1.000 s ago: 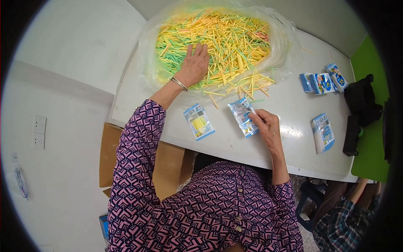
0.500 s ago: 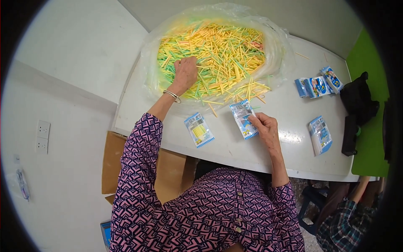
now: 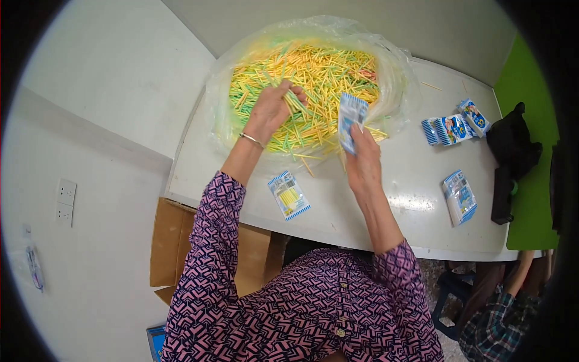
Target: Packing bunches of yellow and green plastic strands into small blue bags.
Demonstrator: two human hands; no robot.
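A large clear plastic bag (image 3: 405, 90) lies open at the back of the table, heaped with thin yellow, green and orange sticks (image 3: 329, 78). Over its left part, my left hand (image 3: 272, 110) is closed round a small bunch of sticks (image 3: 293, 101). My right hand (image 3: 365, 158) grips a small blue-and-white packet (image 3: 352, 117) by its lower part, upright at the bag's front right edge. Whether that packet has anything inside cannot be made out. Another packet (image 3: 289, 196), with yellow sticks showing through its clear window, lies flat in front of the bag.
Several blue-and-white packets (image 3: 453, 128) lie at the right, with one more packet (image 3: 459, 198) nearer. Beside them are a black object (image 3: 513, 142) and a green partition (image 3: 531, 199). A cardboard box (image 3: 166, 241) stands below the table's left edge. Another person's plaid sleeve (image 3: 496, 317) shows at lower right.
My left hand has risen slightly and moved right, now with a bunch of sticks in it. My right hand has lifted the packet up towards the bag and turned it more upright.
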